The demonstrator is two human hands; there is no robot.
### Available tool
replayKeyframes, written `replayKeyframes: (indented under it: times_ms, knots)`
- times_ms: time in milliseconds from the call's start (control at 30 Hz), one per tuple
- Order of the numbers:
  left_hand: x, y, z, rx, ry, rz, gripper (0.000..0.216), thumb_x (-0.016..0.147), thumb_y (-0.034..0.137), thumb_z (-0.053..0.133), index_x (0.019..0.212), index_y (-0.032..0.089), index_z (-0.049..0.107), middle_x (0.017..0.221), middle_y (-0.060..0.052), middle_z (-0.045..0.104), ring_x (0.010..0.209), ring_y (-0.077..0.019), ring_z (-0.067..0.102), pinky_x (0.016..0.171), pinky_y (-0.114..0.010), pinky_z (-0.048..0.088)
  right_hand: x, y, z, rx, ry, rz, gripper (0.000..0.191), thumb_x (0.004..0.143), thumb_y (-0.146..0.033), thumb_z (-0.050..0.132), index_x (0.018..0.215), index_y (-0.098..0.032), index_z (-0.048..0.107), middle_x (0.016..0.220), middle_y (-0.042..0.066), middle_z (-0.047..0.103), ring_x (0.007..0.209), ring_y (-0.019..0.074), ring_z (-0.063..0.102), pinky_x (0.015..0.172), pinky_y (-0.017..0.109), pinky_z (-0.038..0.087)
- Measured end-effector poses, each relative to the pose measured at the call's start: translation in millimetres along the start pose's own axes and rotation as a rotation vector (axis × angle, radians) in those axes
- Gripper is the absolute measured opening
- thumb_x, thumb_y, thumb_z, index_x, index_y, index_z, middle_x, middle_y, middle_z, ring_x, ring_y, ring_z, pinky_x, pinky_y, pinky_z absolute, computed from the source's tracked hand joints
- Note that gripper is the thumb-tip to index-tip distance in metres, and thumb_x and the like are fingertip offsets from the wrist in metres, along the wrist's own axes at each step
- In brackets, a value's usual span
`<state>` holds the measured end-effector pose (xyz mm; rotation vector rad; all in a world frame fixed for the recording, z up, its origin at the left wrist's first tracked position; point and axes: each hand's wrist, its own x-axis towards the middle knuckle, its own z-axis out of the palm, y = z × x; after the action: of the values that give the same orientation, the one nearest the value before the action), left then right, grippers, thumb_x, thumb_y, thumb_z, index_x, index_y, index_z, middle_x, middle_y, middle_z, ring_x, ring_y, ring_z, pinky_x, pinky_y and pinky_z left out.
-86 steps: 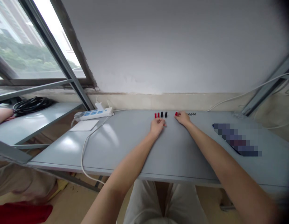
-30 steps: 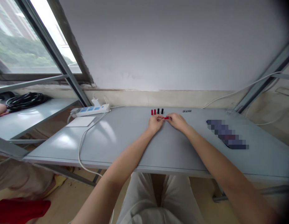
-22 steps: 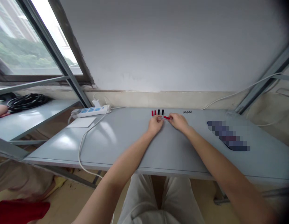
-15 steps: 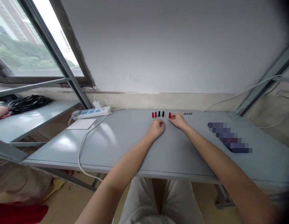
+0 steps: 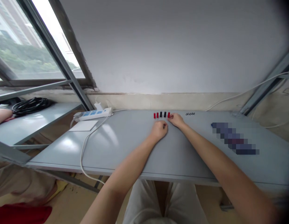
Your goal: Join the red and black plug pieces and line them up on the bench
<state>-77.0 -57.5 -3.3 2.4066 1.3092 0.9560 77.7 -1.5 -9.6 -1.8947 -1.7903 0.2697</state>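
A short row of small upright cylinders stands near the back of the grey table [image 5: 132, 146]. From left to right are a red cylinder [image 5: 154, 115], another red cylinder [image 5: 157, 115], a black cylinder [image 5: 161, 114] and a second black cylinder [image 5: 165, 114]. At the row's right end, my right hand [image 5: 176, 119] pinches one more red cylinder [image 5: 168, 115], close beside the black one. My left hand [image 5: 159, 129] rests just in front of the row with its fingers curled in; whether anything is inside them is hidden.
Several small dark metal pieces [image 5: 190, 114] lie in a line right of my right hand. A pixelated dark item [image 5: 234, 138] lies farther right. At left are a white power strip [image 5: 94, 114], a white flat box [image 5: 83, 125] and a cable [image 5: 82, 149] crossing the front edge.
My right hand has brought the red cylinder leftward, narrowing its gap to the black one. My left hand stays curled in front of the row. The camera view has shifted slightly.
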Motion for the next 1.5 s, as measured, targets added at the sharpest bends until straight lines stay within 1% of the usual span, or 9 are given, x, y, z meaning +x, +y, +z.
replayKeyframes:
  times_ms: [100,200,367,500,767,933,1167,1300,1500]
  knots:
    - [-0.8,-2.1,2.3,0.022,0.0,0.095,0.019,0.079,0.018,0.05,0.086,0.012,0.066,0.09,-0.01,0.067,0.086,-0.0183,0.059,0.086,-0.033,0.046,-10.0,6.8,-3.5,-0.106,0.053,-0.039,0.028,0.075,-0.039,0.06,0.093,-0.019,0.066,0.1,0.01,0.065,0.095,0.0241,0.057,0.079,0.034,0.043]
    - [-1.6,-5.4,7.3,0.029,-0.049,0.185,0.025,0.08,0.019,0.05,0.099,0.011,0.064,0.103,-0.012,0.065,0.098,-0.0189,0.058,0.092,-0.032,0.044,-25.7,16.8,-5.0,-0.205,0.107,-0.101,0.034,0.079,-0.042,0.055,0.103,-0.02,0.064,0.113,0.012,0.059,0.107,0.0274,0.051,0.087,0.04,0.04]
    - [-2.7,-9.0,13.7,0.086,-0.108,0.177,0.031,0.083,0.021,0.047,0.108,0.01,0.061,0.117,-0.014,0.06,0.111,-0.0198,0.054,0.1,-0.033,0.04,-42.6,31.0,-5.7,-0.173,0.026,-0.212,0.036,0.086,-0.037,0.045,0.113,-0.018,0.059,0.121,0.011,0.056,0.112,0.0246,0.049,0.094,0.038,0.038]
    - [-2.4,-8.5,13.4,0.112,-0.12,0.176,0.032,0.084,0.022,0.046,0.11,0.011,0.061,0.118,-0.013,0.059,0.113,-0.0199,0.053,0.1,-0.035,0.04,-42.7,33.7,-6.8,-0.185,-0.005,-0.261,0.038,0.087,-0.036,0.043,0.117,-0.017,0.057,0.125,0.011,0.054,0.115,0.0242,0.047,0.097,0.037,0.036]
    - [-1.5,-6.4,13.0,0.104,-0.148,0.181,0.032,0.084,0.02,0.045,0.111,0.011,0.06,0.119,-0.014,0.059,0.114,-0.0203,0.052,0.1,-0.036,0.039,-42.5,34.6,-7.4,-0.213,-0.017,-0.287,0.039,0.088,-0.036,0.041,0.118,-0.016,0.057,0.125,0.012,0.054,0.117,0.0254,0.046,0.098,0.037,0.035]
    - [-1.3,-5.9,13.0,0.083,-0.143,0.175,0.03,0.083,0.019,0.046,0.109,0.014,0.061,0.116,-0.011,0.06,0.112,-0.0197,0.053,0.1,-0.037,0.038,-42.4,35.2,-7.7,-0.201,-0.016,-0.294,0.039,0.088,-0.036,0.041,0.119,-0.017,0.056,0.125,0.013,0.054,0.117,0.0262,0.046,0.097,0.039,0.035]
    - [-2.1,-5.0,11.8,0.089,-0.14,0.177,0.031,0.084,0.02,0.045,0.109,0.009,0.06,0.117,-0.016,0.059,0.112,-0.0206,0.052,0.1,-0.035,0.037,-41.1,36.9,-6.2,-0.215,-0.019,-0.297,0.039,0.089,-0.036,0.04,0.119,-0.017,0.056,0.125,0.012,0.054,0.117,0.0256,0.046,0.097,0.038,0.035]
    - [-1.9,-4.8,11.5,0.102,-0.149,0.172,0.031,0.084,0.021,0.045,0.11,0.01,0.06,0.118,-0.014,0.059,0.113,-0.02,0.052,0.101,-0.035,0.037,-41.3,37.3,-6.0,-0.219,-0.019,-0.299,0.042,0.089,-0.036,0.04,0.12,-0.013,0.055,0.127,0.013,0.052,0.117,0.0264,0.045,0.098,0.038,0.034]
    - [-1.8,-4.7,11.1,0.093,-0.152,0.175,0.031,0.084,0.02,0.045,0.11,0.012,0.06,0.118,-0.013,0.059,0.113,-0.0204,0.052,0.1,-0.037,0.038,-41.2,36.9,-6.5,-0.223,-0.015,-0.305,0.04,0.089,-0.036,0.04,0.119,-0.016,0.056,0.125,0.013,0.054,0.116,0.0254,0.046,0.097,0.037,0.035]
